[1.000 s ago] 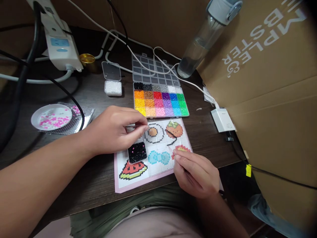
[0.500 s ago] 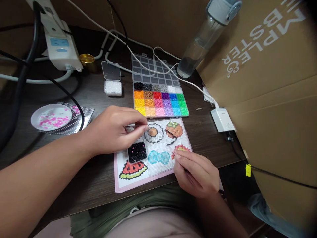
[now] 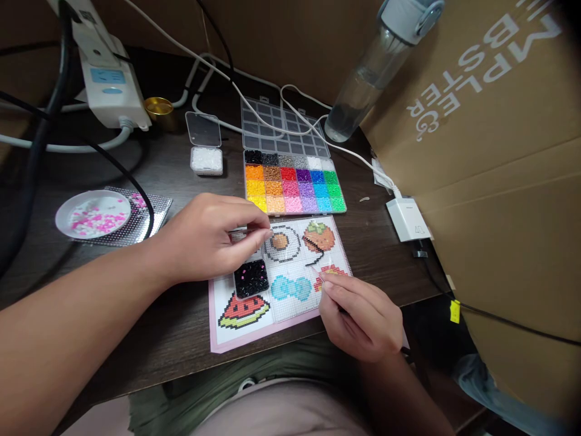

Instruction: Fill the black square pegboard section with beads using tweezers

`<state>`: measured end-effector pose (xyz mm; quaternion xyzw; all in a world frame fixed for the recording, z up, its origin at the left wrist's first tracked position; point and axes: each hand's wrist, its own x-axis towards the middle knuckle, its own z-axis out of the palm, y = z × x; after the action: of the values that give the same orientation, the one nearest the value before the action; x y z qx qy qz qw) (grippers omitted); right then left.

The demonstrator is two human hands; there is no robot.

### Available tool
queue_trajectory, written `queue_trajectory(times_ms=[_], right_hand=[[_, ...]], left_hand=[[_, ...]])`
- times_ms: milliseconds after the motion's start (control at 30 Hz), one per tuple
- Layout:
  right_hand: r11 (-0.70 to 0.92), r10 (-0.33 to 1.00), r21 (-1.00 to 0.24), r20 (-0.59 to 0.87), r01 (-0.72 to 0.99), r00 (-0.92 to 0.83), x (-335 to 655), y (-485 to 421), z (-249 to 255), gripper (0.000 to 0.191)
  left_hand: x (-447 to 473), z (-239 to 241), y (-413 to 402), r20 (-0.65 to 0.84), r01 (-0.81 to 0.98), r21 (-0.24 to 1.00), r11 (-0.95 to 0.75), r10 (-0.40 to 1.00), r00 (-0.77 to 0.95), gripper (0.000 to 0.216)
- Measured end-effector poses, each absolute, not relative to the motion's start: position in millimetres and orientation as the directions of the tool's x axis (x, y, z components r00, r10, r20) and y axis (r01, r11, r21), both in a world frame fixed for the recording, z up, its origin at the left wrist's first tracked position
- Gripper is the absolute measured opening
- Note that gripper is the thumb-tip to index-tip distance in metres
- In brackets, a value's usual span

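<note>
A clear pegboard (image 3: 290, 312) lies over a pattern sheet (image 3: 245, 336) with pixel pictures, among them a watermelon slice, an egg and an orange fruit. A bent line of black beads (image 3: 323, 253) sits on the board. My right hand (image 3: 361, 312) is closed, pen-like, on a thin pointed tool (image 3: 314, 269), its tip near the lower end of that line; most of the tool is hidden. My left hand (image 3: 222, 236) pinches finger and thumb together at the board's upper left; what they hold, if anything, is too small to make out. Below it stands a small box of black beads (image 3: 252, 280).
Behind the board is an open bead case (image 3: 295, 188) in many colours. To the left are a box of white beads (image 3: 206, 160) and an oval dish (image 3: 93, 215) of pink and white beads. A water bottle (image 3: 363, 85), charger (image 3: 407, 219), power strip (image 3: 113, 91) and cables surround them.
Almost nothing differs. Both hands keep their places, with at most a tiny shift of the right hand and the camera view.
</note>
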<state>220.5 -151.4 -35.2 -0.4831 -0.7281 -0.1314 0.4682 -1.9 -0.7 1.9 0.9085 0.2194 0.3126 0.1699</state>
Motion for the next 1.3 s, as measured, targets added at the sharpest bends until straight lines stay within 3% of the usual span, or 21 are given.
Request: queue_trajectory(times_ms=[633,1300], right_hand=[[0.477,0.579,-0.299,0.815,0.827,-0.039,217.8,-151.1,-35.9,0.026],[0.481,0.549,-0.286,0.835,0.829,-0.031,220.0,-150.1,-39.5,0.032]], left_hand=[[-1.1,3.1,-2.0,0.443,0.330,0.458,-0.826,0.533,0.720,0.015],[-2.0,1.8,-1.0,0.494,0.292,0.450,-0.844,0.507,0.706,0.011]])
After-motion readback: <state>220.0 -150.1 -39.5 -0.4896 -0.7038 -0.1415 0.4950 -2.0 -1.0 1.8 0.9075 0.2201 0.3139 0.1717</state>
